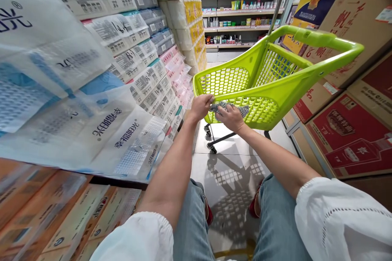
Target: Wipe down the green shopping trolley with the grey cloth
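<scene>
A bright green plastic shopping cart stands in front of me, turned sideways, its handle up at the right. My left hand is closed over the rim at the front corner of its basket. Against the latticed side panel, my right hand presses a grey striped cloth, with its fingers bent over the fabric. Part of the cloth is hidden behind that hand. Through the lattice, no goods can be made out in the basket.
Stacked tissue packs rise close on the left, above orange packages. Cardboard cartons line the right side. Shelves with small bottles and boxes stand at the back. Cart wheels rest on the tiled floor.
</scene>
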`<state>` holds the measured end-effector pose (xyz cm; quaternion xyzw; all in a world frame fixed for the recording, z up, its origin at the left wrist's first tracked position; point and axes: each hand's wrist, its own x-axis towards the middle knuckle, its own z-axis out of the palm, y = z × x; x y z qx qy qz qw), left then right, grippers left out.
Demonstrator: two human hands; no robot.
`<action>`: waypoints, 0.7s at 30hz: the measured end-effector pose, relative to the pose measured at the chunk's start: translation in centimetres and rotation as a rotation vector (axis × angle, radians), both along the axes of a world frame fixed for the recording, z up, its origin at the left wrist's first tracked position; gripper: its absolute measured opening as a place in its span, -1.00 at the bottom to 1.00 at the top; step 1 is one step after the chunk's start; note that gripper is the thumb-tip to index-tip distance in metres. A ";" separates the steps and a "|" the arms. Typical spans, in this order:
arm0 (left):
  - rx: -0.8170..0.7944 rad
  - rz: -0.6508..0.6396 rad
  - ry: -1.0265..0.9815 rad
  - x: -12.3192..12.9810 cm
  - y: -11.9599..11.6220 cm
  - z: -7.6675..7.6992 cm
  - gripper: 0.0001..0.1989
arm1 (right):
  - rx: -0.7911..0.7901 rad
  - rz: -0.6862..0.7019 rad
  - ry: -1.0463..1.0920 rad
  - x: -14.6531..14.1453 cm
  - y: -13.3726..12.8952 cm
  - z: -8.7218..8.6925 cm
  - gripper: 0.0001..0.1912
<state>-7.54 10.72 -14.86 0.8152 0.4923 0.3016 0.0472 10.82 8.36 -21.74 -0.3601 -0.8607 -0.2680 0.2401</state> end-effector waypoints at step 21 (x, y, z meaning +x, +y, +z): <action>0.070 0.028 0.041 0.1 0.1 -0.4 -0.63 | 0.047 -0.119 0.100 2.6 0.4 2.9 -0.74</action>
